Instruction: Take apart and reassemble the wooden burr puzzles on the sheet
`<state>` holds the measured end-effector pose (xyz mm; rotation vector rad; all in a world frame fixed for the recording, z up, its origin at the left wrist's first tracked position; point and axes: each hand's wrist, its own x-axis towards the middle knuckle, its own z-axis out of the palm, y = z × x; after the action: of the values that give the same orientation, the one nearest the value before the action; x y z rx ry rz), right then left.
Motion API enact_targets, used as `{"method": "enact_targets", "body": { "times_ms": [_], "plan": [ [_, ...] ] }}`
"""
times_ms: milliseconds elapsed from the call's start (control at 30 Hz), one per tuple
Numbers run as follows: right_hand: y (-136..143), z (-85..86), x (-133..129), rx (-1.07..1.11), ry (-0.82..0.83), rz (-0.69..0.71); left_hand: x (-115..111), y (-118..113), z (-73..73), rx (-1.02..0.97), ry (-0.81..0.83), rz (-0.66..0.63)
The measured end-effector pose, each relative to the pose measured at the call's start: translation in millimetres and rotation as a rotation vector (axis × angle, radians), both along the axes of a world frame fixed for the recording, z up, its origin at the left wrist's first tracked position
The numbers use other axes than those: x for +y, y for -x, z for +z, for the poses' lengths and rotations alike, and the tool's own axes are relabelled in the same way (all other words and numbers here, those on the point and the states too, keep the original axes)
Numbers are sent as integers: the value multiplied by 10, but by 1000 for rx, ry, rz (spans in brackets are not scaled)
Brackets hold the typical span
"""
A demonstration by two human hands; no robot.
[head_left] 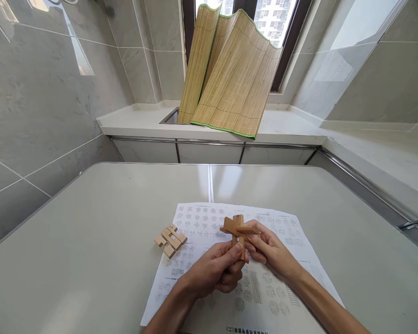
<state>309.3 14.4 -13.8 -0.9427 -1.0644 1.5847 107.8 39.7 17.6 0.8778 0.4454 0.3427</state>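
Observation:
A partly joined wooden burr puzzle [236, 226] is held up over the printed sheet, its notched sticks crossing one another. My left hand [220, 268] is closed round the lower upright stick, thumb pressed on its front. From the right, the fingers of my right hand [270, 246] pinch the puzzle by its side, near the stick that points right. Those fingertips are partly hidden behind the wood. Several loose notched wooden pieces [170, 240] lie together to the left, partly over the sheet's edge. The paper sheet [282, 287] carries rows of small puzzle diagrams and lies under both hands.
The pale table [90, 241] has a seam [210, 183] down its far half. Beyond it a white counter [139, 123] runs below the window. A folded bamboo mat [237, 79] leans there over a sink edge [169, 117]. Tiled walls [55, 93] close in both sides.

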Motion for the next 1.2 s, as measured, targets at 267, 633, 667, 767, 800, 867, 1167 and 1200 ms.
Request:
{"method": "enact_targets", "body": {
  "times_ms": [267,633,667,767,800,867,1167,1200],
  "plan": [
    [15,-26,-4,1,15,79,24,13,-9,-5,-6,28],
    [-71,-12,-1,34,33,212,40,-33,-7,93,-4,77],
    [-67,-3,-1,58,50,208,39,-40,-5,104,-11,88],
    [-52,19,9,163,128,155,49,-48,-20,123,-27,119],
    [-51,22,16,203,155,122,57,-49,-34,118,-28,127],
    [-60,19,39,288,195,40,75,-49,-70,98,-17,141],
    [-187,-59,182,492,137,-489,77,-61,-94,133,21,166],
    [-202,-67,194,492,118,-542,74,-63,-91,137,17,161]
  ]
}}
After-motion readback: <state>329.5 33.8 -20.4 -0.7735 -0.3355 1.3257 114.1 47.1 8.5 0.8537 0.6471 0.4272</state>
